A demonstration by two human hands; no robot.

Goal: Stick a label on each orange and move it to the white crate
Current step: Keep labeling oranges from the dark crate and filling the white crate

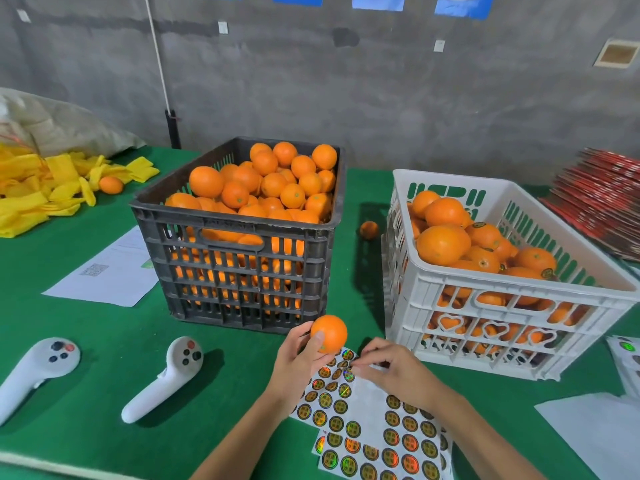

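Observation:
My left hand [298,358] grips an orange [330,332] just in front of the black crate [239,289], which is heaped with oranges. My right hand [388,370] has its fingertips curled down on the label sheet [367,424], pinching at a round holographic label [348,375] near the sheet's top edge. The sheet lies on the green table and carries several round labels. The white crate [485,306] stands to the right and holds several oranges, some with labels showing.
Two white handheld controllers [38,372] [166,375] lie at the front left. A paper sheet [110,271] lies left of the black crate. Yellow foam nets [45,188] and a loose orange [110,184] sit far left. Another loose orange [369,230] lies between the crates. Red flat boxes [602,202] are stacked far right.

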